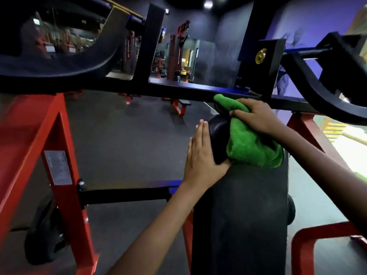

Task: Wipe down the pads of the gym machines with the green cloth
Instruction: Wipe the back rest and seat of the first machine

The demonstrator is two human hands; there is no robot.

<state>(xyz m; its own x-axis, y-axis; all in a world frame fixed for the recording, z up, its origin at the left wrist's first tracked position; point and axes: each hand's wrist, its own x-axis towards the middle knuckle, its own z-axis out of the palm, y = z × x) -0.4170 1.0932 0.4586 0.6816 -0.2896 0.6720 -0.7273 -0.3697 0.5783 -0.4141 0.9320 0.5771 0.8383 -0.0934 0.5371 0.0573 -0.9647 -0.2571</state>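
A long black pad [244, 211] of a gym machine runs away from me at centre right. The green cloth [248, 145] is bunched on the pad's far upper end. My right hand [256, 114] grips the cloth from above and presses it against the pad's top. My left hand [200, 153] lies flat with straight fingers along the pad's left side, thumb hooked over its rounded edge.
A black crossbar [178, 90] of the machine passes just beyond the pad's top. Red frame legs [57, 147] stand at left, and a red tube [309, 235] curves at lower right. A black weight plate [45, 235] hangs low at left. Dark rubber floor [129, 139] lies between.
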